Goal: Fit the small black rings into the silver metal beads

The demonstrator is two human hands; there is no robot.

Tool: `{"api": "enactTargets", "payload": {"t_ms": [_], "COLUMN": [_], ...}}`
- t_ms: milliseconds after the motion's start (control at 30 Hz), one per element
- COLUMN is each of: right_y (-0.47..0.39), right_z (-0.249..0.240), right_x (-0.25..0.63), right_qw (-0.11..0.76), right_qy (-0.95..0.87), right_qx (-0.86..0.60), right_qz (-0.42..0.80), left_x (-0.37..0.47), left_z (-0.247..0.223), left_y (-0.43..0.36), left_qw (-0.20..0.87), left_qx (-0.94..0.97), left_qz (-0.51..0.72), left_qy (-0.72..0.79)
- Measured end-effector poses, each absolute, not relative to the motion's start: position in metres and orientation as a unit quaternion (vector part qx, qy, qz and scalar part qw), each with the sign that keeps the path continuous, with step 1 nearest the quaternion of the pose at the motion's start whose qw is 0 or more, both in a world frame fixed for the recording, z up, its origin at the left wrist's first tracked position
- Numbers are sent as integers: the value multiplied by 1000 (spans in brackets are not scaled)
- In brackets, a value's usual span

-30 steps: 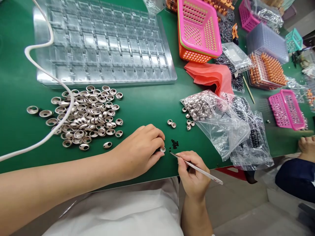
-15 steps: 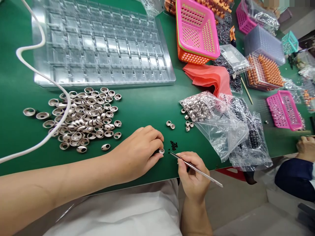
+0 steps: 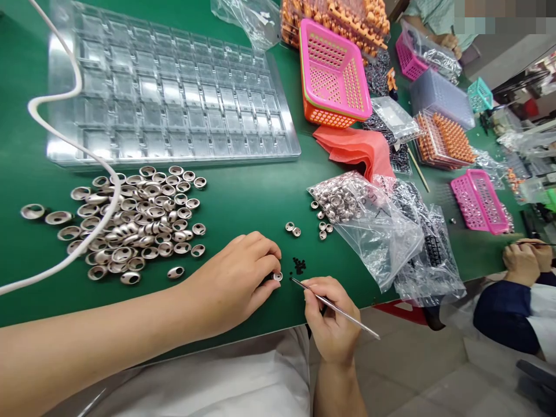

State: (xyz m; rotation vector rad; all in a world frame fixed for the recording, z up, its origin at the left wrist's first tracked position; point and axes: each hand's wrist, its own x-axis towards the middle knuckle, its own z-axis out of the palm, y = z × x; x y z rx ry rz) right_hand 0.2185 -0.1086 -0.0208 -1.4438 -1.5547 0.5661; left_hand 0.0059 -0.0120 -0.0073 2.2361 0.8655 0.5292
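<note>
My left hand rests on the green table, its fingertips pinching a small silver ring-shaped part. In my right hand is a thin pair of metal tweezers, held like a pen, the tip pointing left close to a tiny black piece. Just above that tip lies a little heap of tiny black pieces. Several small silver parts sit farther back, beside a clear bag of similar parts. A large pile of silver oval parts spreads out left of my left hand.
A clear compartment tray lies at the back left, and a white cable crosses the pile. Pink baskets, red cloth and plastic bags are on the right. Another person's hands are at the far right edge.
The camera view has shifted, so the table contents appear farther left and slightly lower. The tweezer tip is by a tiny black piece beside the heap; both hands keep their grips.
</note>
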Motion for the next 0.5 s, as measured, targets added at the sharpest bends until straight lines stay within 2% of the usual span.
{"api": "enactTargets", "payload": {"t_ms": [267, 500], "right_y": [-111, -99], "right_z": [-20, -16], "right_x": [218, 212], "right_qw": [490, 492], "right_qy": [-601, -622], "right_qx": [-584, -554], "right_qz": [241, 253], "left_x": [4, 8], "left_z": [-4, -7], "left_y": [-10, -10], "left_qw": [352, 351], "left_qx": [859, 848], "left_qz": [174, 201], "left_qy": [329, 342]}}
